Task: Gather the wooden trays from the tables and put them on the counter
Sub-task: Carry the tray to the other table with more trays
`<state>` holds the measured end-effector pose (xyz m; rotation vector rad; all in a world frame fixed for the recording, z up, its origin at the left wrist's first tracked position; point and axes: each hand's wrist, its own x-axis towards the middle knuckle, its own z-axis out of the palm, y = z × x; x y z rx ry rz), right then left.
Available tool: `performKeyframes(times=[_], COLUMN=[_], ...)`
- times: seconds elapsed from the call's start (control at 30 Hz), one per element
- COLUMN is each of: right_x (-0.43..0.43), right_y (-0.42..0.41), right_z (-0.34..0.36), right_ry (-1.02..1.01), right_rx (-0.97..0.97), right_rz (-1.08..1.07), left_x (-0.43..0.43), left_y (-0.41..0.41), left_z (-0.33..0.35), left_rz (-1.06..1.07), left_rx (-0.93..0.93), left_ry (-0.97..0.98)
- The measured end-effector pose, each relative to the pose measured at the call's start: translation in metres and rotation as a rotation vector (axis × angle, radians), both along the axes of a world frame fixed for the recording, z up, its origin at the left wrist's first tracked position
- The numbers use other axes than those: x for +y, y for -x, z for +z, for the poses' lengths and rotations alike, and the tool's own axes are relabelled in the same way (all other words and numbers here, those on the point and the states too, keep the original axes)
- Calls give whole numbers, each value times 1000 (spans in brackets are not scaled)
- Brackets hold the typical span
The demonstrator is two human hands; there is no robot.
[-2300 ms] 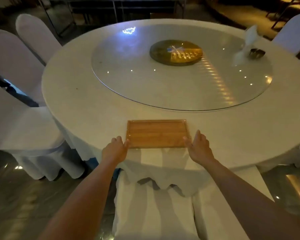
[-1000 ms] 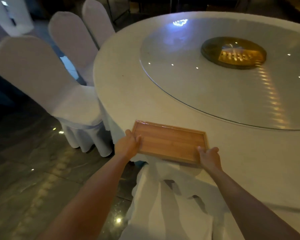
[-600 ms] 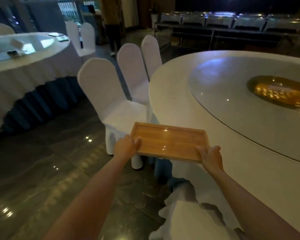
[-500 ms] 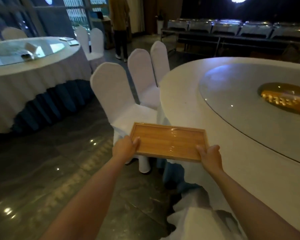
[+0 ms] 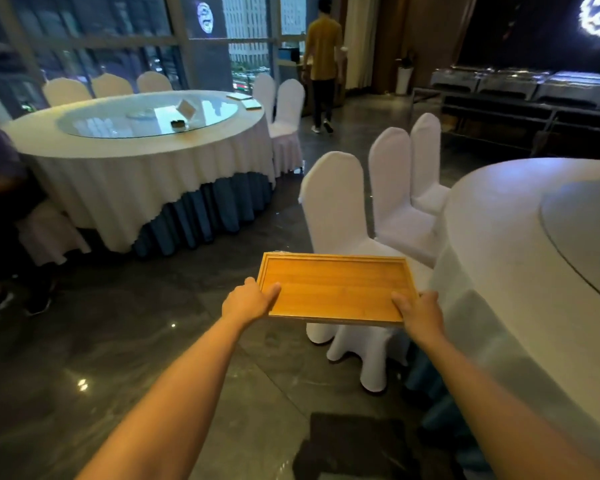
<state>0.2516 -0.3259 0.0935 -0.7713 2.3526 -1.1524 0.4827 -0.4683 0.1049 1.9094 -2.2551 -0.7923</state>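
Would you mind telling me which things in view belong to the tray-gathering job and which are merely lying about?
Part of the job:
wooden tray
left hand
right hand

Just around:
far round table
near round table
covered chairs
buffet warmers
person in yellow shirt
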Motion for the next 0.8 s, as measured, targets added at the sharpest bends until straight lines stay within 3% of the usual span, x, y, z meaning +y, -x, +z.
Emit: performKeyframes(times=[0.4,0.8], right_x=[-244,-535], right_y=[18,89], right_z=[-25,14], right_ry=[35,49], right_rx=[19,87], right_rz=[270,295], left_x=[-206,-484], left_y=[-14,51], left_z=[-18,4], left_rz=[145,217], left_rx=[42,53], left_ry=[5,98])
